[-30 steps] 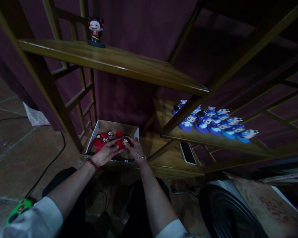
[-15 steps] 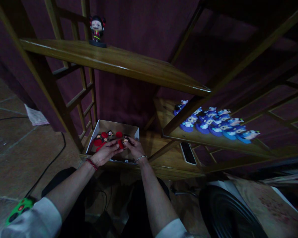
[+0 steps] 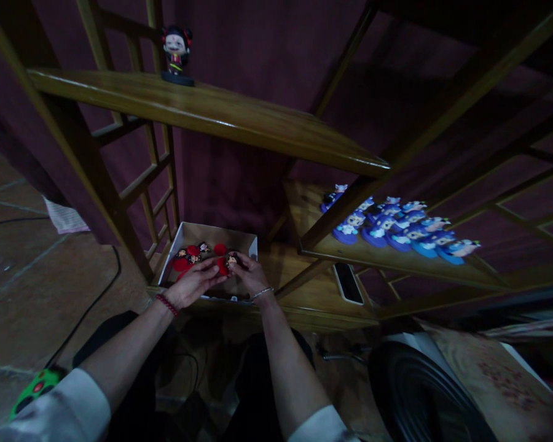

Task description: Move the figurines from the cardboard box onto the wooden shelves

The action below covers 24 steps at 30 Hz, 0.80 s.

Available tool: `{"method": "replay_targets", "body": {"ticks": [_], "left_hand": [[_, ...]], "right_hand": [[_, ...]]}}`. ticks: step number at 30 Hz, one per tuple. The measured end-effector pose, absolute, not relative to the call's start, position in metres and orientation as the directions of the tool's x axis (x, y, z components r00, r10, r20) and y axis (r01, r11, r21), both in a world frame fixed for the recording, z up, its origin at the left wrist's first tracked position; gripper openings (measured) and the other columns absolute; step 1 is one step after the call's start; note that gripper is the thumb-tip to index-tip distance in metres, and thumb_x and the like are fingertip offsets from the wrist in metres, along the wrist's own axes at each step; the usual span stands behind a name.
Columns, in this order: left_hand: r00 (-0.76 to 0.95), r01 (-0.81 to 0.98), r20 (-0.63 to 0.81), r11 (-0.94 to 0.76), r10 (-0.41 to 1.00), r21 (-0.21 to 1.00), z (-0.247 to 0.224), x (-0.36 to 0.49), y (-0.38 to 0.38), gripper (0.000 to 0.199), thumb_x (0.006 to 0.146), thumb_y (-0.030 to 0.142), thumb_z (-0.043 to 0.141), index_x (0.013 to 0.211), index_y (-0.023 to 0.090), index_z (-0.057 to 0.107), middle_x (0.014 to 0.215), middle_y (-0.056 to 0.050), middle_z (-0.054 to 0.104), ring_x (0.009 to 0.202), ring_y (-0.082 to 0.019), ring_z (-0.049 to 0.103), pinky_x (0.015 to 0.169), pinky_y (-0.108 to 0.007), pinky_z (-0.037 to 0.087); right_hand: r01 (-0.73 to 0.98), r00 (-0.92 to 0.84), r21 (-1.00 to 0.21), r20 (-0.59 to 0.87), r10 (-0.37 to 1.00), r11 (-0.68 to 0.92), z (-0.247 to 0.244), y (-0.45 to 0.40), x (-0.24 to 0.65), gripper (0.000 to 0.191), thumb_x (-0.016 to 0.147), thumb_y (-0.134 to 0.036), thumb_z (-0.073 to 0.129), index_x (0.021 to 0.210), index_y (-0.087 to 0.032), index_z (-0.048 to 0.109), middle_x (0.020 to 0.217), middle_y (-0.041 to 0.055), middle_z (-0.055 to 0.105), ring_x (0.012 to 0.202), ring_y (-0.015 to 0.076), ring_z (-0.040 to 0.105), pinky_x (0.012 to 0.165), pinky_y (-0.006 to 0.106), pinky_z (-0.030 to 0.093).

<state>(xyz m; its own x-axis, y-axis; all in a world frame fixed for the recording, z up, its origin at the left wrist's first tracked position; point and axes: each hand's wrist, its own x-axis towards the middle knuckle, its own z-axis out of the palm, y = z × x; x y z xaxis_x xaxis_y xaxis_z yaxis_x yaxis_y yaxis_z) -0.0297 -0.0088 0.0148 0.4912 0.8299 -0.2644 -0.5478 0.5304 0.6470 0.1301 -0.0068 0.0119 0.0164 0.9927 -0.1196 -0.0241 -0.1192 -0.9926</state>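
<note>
A white cardboard box (image 3: pixel 172 253) sits on the lower wooden shelf, with several small dark-haired figurines on red round bases inside. Over the box, my left hand (image 3: pixel 197 283) has its fingers closed on the red base (image 3: pixel 222 266) of one figurine. My right hand (image 3: pixel 253 276) pinches the same figurine (image 3: pixel 233 260) by its dark-haired end. Left of my hands, other figurines (image 3: pixel 193 259) lie in the box on their sides. The hands are close together, near the box's front edge.
One figurine (image 3: pixel 177 55) stands on the upper shelf (image 3: pixel 212 113). Several blue-and-white figurines (image 3: pixel 382 228) stand on the shelf at right. A phone (image 3: pixel 348 283) lies on the lower shelf. Wooden posts frame the box. A round black object (image 3: pixel 424 393) is at the lower right.
The whole view has shifted slightly. My hands keep the same hold on the figurine, and nothing else has visibly moved.
</note>
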Motion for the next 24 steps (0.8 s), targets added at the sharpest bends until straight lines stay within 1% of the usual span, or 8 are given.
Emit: {"method": "replay_targets", "body": {"ticks": [6, 10, 12, 16, 19, 24], "left_hand": [[0.473, -0.556, -0.294, 0.54, 0.831, 0.632, 0.0169, -0.0296, -0.0092, 0.019, 0.073, 0.007, 0.06, 0.092, 0.01, 0.064, 0.093, -0.009, 0.066, 0.09, -0.017, 0.061, 0.089, -0.034, 0.045], [0.468, -0.554, -0.296, 0.537, 0.833, 0.636, 0.0204, -0.0294, -0.0102, 0.018, 0.072, 0.006, 0.061, 0.089, 0.01, 0.065, 0.091, -0.008, 0.066, 0.087, -0.016, 0.061, 0.088, -0.033, 0.046], [0.47, -0.548, -0.299, 0.54, 0.831, 0.639, 0.0214, -0.0291, -0.0105, 0.017, 0.071, 0.006, 0.062, 0.087, 0.009, 0.066, 0.087, -0.007, 0.067, 0.083, -0.016, 0.062, 0.088, -0.033, 0.046], [0.459, -0.555, -0.3, 0.533, 0.836, 0.638, 0.0217, -0.0287, -0.0106, 0.012, 0.07, 0.005, 0.063, 0.081, 0.009, 0.067, 0.076, -0.004, 0.066, 0.075, -0.013, 0.062, 0.088, -0.033, 0.045], [0.453, -0.565, -0.292, 0.524, 0.842, 0.637, 0.0215, -0.0287, -0.0105, 0.011, 0.068, 0.005, 0.065, 0.078, 0.009, 0.067, 0.074, -0.003, 0.066, 0.073, -0.012, 0.061, 0.088, -0.033, 0.045], [0.454, -0.541, -0.3, 0.527, 0.839, 0.655, 0.0197, -0.0284, -0.0106, 0.011, 0.067, 0.006, 0.066, 0.076, 0.01, 0.067, 0.075, -0.003, 0.065, 0.074, -0.012, 0.061, 0.087, -0.032, 0.046]], "right_hand": [[0.005, 0.001, -0.995, -0.102, 0.995, -0.102, 0.0143, -0.0075, 0.1299, 0.042, 0.062, -0.032, 0.065, 0.102, -0.02, 0.062, 0.09, 0.0008, 0.068, 0.077, 0.0151, 0.063, 0.07, 0.029, 0.053], [0.016, 0.007, -0.995, -0.1, 0.995, -0.1, 0.0129, -0.0074, 0.1303, 0.043, 0.063, -0.031, 0.065, 0.105, -0.02, 0.06, 0.094, 0.0017, 0.067, 0.081, 0.0152, 0.062, 0.074, 0.03, 0.052], [0.043, 0.004, -0.996, -0.072, 0.997, -0.072, 0.0118, -0.0069, 0.1307, 0.043, 0.064, -0.03, 0.064, 0.105, -0.02, 0.06, 0.096, 0.0017, 0.067, 0.084, 0.0149, 0.062, 0.078, 0.03, 0.051], [0.141, 0.007, -0.99, 0.016, 1.0, 0.015, 0.0117, -0.0064, 0.1309, 0.035, 0.067, -0.027, 0.062, 0.101, -0.022, 0.061, 0.096, -0.0001, 0.067, 0.088, 0.0134, 0.061, 0.085, 0.03, 0.047], [0.174, 0.02, -0.984, 0.042, 0.999, 0.037, 0.0131, -0.0071, 0.1307, 0.032, 0.067, -0.026, 0.062, 0.099, -0.023, 0.062, 0.096, -0.0009, 0.066, 0.088, 0.0132, 0.061, 0.085, 0.029, 0.047], [0.199, 0.021, -0.98, 0.034, 0.999, 0.029, 0.0141, -0.0092, 0.1305, 0.031, 0.066, -0.026, 0.063, 0.098, -0.023, 0.062, 0.094, -0.001, 0.067, 0.085, 0.0135, 0.062, 0.082, 0.029, 0.049]]}}
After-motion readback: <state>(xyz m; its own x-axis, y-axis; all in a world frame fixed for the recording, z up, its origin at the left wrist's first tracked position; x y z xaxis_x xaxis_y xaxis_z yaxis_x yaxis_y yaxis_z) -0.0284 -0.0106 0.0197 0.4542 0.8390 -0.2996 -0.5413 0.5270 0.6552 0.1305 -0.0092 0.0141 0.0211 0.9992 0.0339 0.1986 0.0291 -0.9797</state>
